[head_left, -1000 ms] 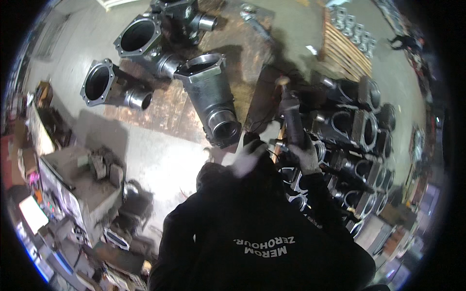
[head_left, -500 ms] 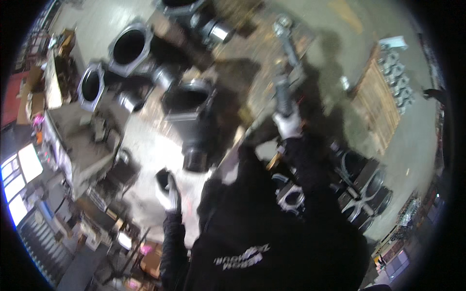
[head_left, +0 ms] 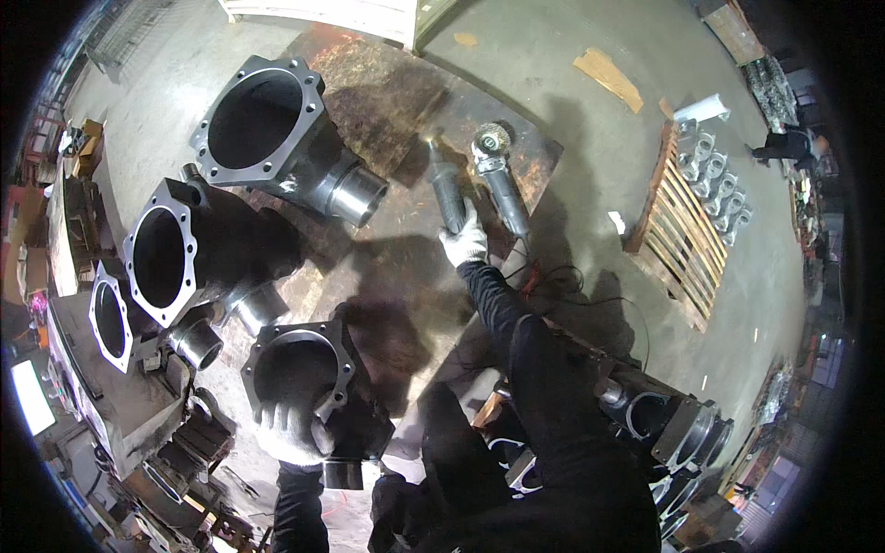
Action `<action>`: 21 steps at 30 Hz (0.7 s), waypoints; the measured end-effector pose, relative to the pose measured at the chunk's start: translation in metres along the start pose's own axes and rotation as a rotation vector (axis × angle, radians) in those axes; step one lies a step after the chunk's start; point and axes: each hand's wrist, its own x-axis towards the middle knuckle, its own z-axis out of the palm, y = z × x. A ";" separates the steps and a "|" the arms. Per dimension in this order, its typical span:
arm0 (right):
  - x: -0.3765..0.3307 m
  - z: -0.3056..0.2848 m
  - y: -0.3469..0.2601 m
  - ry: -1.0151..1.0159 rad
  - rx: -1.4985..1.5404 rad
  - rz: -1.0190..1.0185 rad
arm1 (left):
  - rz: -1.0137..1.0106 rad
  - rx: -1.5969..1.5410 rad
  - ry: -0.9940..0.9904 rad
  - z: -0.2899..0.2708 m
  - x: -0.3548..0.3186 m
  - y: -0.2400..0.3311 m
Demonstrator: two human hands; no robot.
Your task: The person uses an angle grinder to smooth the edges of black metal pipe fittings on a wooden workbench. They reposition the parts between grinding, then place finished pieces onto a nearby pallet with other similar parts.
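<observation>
My right hand [head_left: 464, 243], in a white glove, closes round the rear end of a dark straight grinder [head_left: 447, 192], its narrow tip pointing away from me. Just right of it an angle grinder [head_left: 501, 184] with a round disc lies on the stained worktable [head_left: 406, 101]. My left hand [head_left: 293, 435], also gloved, is at the near edge of a black flanged metal housing [head_left: 348, 369], fingers curled over the rim of its wide round opening. Part of that rim is hidden behind the glove.
More flanged housings [head_left: 263, 120] with short pipe necks stand to the left and far left. Dark cables [head_left: 553, 276] trail off the table on the right. Beyond lies a wooden pallet [head_left: 678, 240] beside several metal castings [head_left: 724, 194]. Further housings [head_left: 687, 433] are at lower right.
The view has shifted. My left hand, earlier raised with a dark piece in it, is now on the near housing's rim. My right hand still holds the tool, now over the table.
</observation>
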 end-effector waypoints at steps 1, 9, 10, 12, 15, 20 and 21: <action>0.007 0.009 -0.004 0.006 -0.079 -0.012 | 0.009 0.033 -0.008 0.000 -0.002 0.000; -0.055 0.023 0.018 0.037 -0.413 -0.065 | -0.034 0.030 -0.064 -0.002 -0.007 -0.002; -0.074 0.023 0.025 0.099 -0.429 -0.065 | 0.018 0.036 -0.018 -0.002 -0.005 -0.002; -0.121 0.019 0.046 0.209 -0.257 -0.116 | 0.006 -0.063 -0.042 -0.005 -0.001 -0.001; -0.217 0.016 0.076 0.237 -0.138 -0.020 | 0.040 -0.042 -0.041 -0.006 0.004 0.002; -0.422 -0.028 0.113 -0.027 -0.294 0.206 | 0.277 0.000 0.284 -0.015 -0.001 0.010; -0.468 -0.037 0.109 0.039 -0.333 0.228 | 0.410 -0.087 0.303 -0.020 0.001 0.009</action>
